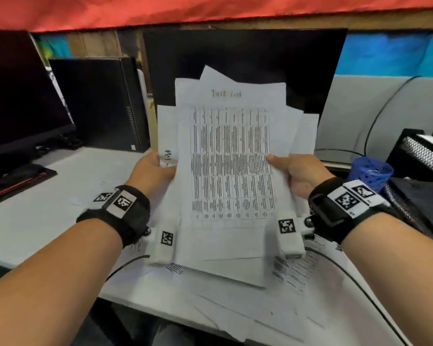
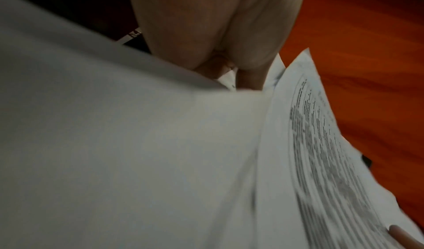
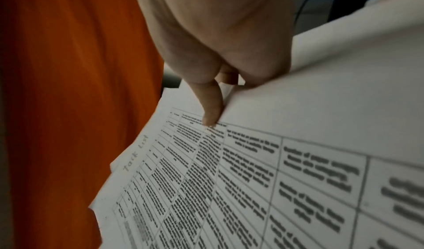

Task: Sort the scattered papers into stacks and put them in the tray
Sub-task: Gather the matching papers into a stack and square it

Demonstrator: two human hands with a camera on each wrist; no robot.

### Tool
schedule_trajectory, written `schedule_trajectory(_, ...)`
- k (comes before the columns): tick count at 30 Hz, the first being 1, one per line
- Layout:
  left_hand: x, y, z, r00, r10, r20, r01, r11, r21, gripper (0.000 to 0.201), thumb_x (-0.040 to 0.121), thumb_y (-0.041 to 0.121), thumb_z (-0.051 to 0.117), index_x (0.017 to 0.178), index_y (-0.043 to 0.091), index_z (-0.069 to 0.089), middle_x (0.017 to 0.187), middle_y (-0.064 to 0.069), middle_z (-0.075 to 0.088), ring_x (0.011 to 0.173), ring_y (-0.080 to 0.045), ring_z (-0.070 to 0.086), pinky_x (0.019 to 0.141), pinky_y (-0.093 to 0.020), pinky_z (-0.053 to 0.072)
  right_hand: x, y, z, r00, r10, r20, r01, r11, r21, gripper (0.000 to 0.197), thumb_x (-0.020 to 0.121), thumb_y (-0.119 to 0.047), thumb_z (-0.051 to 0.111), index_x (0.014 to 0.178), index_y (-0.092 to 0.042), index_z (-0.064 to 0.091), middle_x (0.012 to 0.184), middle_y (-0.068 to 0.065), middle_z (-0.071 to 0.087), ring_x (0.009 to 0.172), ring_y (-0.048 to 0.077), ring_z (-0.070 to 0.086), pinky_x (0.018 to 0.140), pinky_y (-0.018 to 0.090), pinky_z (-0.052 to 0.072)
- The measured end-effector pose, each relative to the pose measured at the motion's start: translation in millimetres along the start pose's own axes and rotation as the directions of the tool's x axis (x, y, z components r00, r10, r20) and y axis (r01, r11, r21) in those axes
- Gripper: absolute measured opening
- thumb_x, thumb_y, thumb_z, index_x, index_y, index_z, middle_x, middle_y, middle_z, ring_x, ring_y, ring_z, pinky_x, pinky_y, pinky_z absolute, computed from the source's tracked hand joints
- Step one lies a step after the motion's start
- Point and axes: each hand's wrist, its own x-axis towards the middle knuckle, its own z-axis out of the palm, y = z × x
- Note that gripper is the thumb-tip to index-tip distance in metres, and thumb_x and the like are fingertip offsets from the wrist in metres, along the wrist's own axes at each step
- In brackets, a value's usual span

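I hold an uneven bundle of white papers [image 1: 230, 156] upright in front of me, above the desk. Its top sheet carries a printed table headed "Task List" [image 3: 241, 171]. My left hand [image 1: 151, 171] grips the bundle's left edge, thumb in front. On the other edge my right hand [image 1: 295, 171] grips it, thumb [image 3: 212, 106] pressed on the printed table. In the left wrist view the bundle [image 2: 160, 153] fills most of the frame. More loose papers [image 1: 235, 303] lie scattered on the desk below. A black mesh tray [image 1: 425, 156] stands at the far right.
A dark monitor [image 1: 245, 68] stands straight behind the papers, another monitor [image 1: 18, 101] and a black computer case [image 1: 98, 103] to the left. A blue mesh cup [image 1: 370, 173] sits beside the tray. Black cables [image 1: 345, 275] run across the white desk [image 1: 43, 216].
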Motion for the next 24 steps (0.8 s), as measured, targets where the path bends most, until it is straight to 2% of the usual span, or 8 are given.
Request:
schedule_trajectory(2,4,-2,-4,1.0,-0.01,0.008,0.01,1.0,0.0,0.026,0.087,0.017,0.067,0.113,0.014,0.066,0.101,0.002,0.073,0.082,-0.005,0.071,0.07,-0.018,0.055,4,3,-6,0.99,-0.127,-0.065,0.112,0.973,-0.201,0.019,0.083,-0.026,0.072,0.09,-0.011,0.062,0.094,0.009,0.07,0.083,0.022,0.065,0.077,0.037,0.055)
schedule_trajectory(5,13,-1,-14,1.0,0.011,-0.013,-0.009,0.992,0.129,0.024,0.095,0.028,0.053,0.116,0.019,0.064,0.109,0.003,0.069,0.101,-0.016,0.064,0.092,-0.033,0.049,3,-4,-25,0.945,-0.306,-0.12,0.265,0.926,-0.27,0.012,0.088,-0.023,0.066,0.079,-0.017,0.06,0.078,-0.003,0.061,0.075,0.017,0.059,0.063,0.026,0.045)
schedule_trajectory(9,25,11,-30,0.999,0.039,0.014,-0.042,0.965,0.26,0.02,0.097,0.024,0.048,0.113,0.026,0.061,0.116,0.001,0.065,0.108,-0.019,0.059,0.1,-0.041,0.043,-4,-25,-50,0.859,-0.509,-0.053,0.424,0.766,-0.484,0.025,0.088,-0.024,0.066,0.108,-0.01,0.067,0.095,0.002,0.065,0.084,0.015,0.06,0.073,0.022,0.047)
schedule_trajectory(12,31,32,-38,0.997,0.074,0.027,-0.078,0.899,0.432,0.019,0.098,0.026,0.047,0.111,0.021,0.06,0.109,0.0,0.062,0.102,-0.02,0.056,0.093,-0.036,0.041,-19,-47,-54,0.809,-0.586,0.048,0.497,0.637,-0.589,0.022,0.087,-0.031,0.067,0.104,-0.018,0.065,0.097,-0.003,0.063,0.086,0.013,0.057,0.076,0.022,0.042)
schedule_trajectory(16,36,73,-36,0.977,0.183,0.108,-0.211,0.89,0.404,0.019,0.097,0.02,0.049,0.11,0.026,0.061,0.115,0.001,0.064,0.109,-0.019,0.057,0.097,-0.033,0.039,-29,-65,-41,0.808,-0.561,0.179,0.53,0.559,-0.638,0.02,0.089,-0.033,0.063,0.107,-0.026,0.057,0.094,-0.01,0.06,0.084,0.008,0.056,0.072,0.021,0.04)
schedule_trajectory(18,35,95,-31,0.958,0.233,0.166,-0.284,0.851,0.442,0.022,0.097,0.019,0.048,0.114,0.023,0.061,0.117,-0.001,0.064,0.111,-0.02,0.056,0.097,-0.034,0.039,-31,-68,-33,0.817,-0.52,0.249,0.547,0.564,-0.619,0.014,0.089,-0.032,0.064,0.101,-0.029,0.058,0.088,-0.018,0.061,0.08,-0.003,0.056,0.064,0.014,0.039)
schedule_trajectory(20,32,114,-24,0.939,0.268,0.217,-0.342,0.796,0.499,0.02,0.097,0.022,0.048,0.113,0.021,0.061,0.106,0.003,0.063,0.099,-0.015,0.055,0.084,-0.027,0.041,-29,-66,-25,0.81,-0.509,0.292,0.571,0.568,-0.593,0.016,0.088,-0.03,0.065,0.102,-0.027,0.059,0.09,-0.018,0.063,0.082,-0.005,0.058,0.065,0.013,0.041)
schedule_trajectory(24,25,129,-9,0.912,0.372,0.172,-0.41,0.813,0.414,0.011,0.096,0.029,0.05,0.097,0.025,0.06,0.083,0.014,0.058,0.078,-0.002,0.053,0.072,-0.02,0.041,-21,-54,-19,0.775,-0.599,0.201,0.601,0.603,-0.525,0.028,0.086,-0.02,0.068,0.107,-0.019,0.05,0.094,-0.008,0.06,0.079,-0.003,0.056,0.067,0.012,0.044)
